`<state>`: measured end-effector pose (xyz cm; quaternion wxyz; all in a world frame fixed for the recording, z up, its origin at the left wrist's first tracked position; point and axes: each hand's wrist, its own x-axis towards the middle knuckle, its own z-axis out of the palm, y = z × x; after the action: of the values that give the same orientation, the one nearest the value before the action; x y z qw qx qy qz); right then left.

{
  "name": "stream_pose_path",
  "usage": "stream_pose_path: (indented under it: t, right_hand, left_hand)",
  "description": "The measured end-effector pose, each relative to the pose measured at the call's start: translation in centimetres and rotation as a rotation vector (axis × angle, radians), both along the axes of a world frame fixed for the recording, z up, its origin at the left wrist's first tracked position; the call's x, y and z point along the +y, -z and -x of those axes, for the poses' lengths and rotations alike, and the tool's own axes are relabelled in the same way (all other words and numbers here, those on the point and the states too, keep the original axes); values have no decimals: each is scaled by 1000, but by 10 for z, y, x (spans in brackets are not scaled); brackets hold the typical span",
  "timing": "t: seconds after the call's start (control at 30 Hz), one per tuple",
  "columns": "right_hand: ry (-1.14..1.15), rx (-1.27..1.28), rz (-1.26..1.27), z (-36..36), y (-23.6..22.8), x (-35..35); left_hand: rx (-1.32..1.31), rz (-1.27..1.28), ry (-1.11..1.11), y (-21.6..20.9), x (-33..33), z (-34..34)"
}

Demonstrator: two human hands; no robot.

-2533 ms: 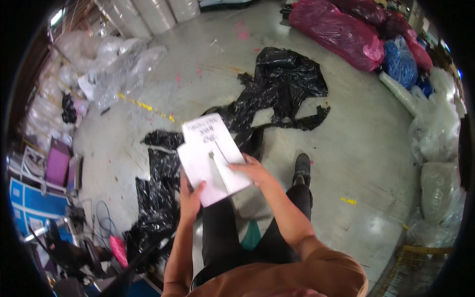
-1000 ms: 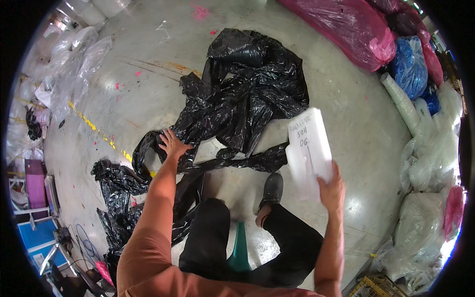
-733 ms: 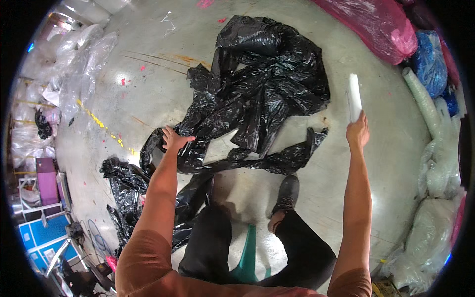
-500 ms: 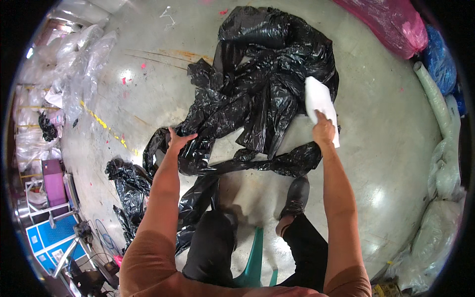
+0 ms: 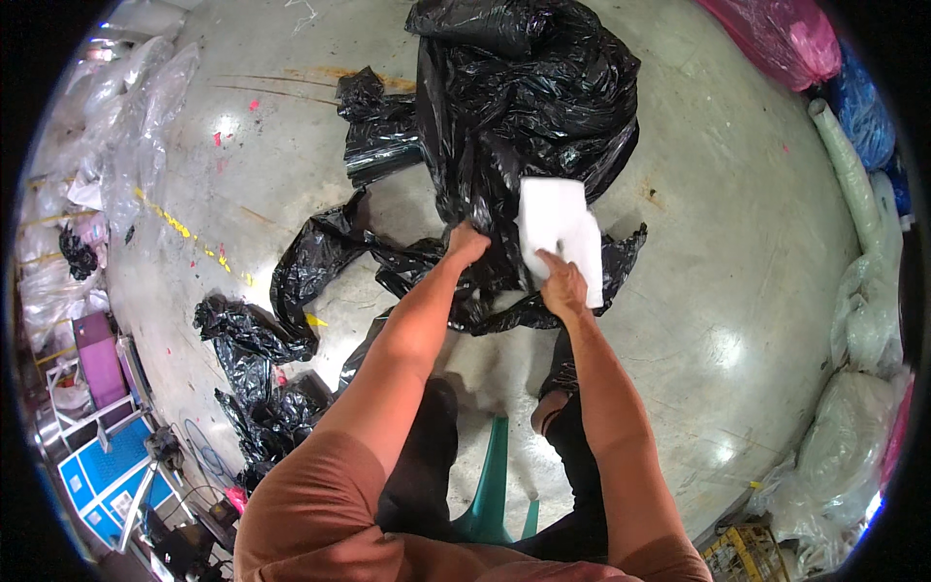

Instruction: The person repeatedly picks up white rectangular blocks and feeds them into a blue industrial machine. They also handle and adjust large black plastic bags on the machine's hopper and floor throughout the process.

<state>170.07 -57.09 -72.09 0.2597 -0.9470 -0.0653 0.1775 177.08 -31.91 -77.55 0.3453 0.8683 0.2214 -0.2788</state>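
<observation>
A large heap of black plastic sheeting (image 5: 543, 97) lies crumpled on the floor in front of me. My left hand (image 5: 468, 244) is closed around a gathered fold of it, near the heap's lower middle. In my right hand (image 5: 564, 283) is a smooth white slab-like piece (image 5: 555, 209) that looks like foam, gripped at its near end with the index finger laid along its face. The slab is over the sheeting, just right of my left hand. A twisted strip of the same black plastic runs across the floor below both hands.
More crumpled black plastic (image 5: 257, 359) lies at the left. Under me a green stool (image 5: 490, 485) shows between my legs. Clear plastic bundles (image 5: 136, 107) line the left side, with a blue panel (image 5: 112, 466) below. Pink (image 5: 776, 39), blue (image 5: 863, 107) and clear bags (image 5: 834, 446) edge the right.
My left hand has moved right from the sheeting's left side and closed on a fold. My right hand has brought the white slab left and nearer. The black plastic has shifted and bunched.
</observation>
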Motion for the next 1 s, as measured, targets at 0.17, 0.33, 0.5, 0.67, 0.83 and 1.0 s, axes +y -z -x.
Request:
stream_pose_path:
  t: [0.17,0.33,0.5,0.67,0.83,1.0]
  right_hand:
    - [-263,30,43,6,1,-17]
    - [-446,213,328,-25,-139,-92]
    - [-386,271,124,6,-244,-109]
    - [-316,200,116,46,-336,-95]
    - [-251,-66,40,99,-394,-52]
    - [-155,-75,-21,151,-401,19]
  left_hand:
    - [-355,-129,665,41,111,89]
    - [-249,-361,854,-90,239,216]
    - [579,-519,641,-186,321,479]
    - [843,-625,283,-288,354,753]
    - [1284,-707,82,-405,351,944]
    - [1049,-941,-24,-450,452,1015]
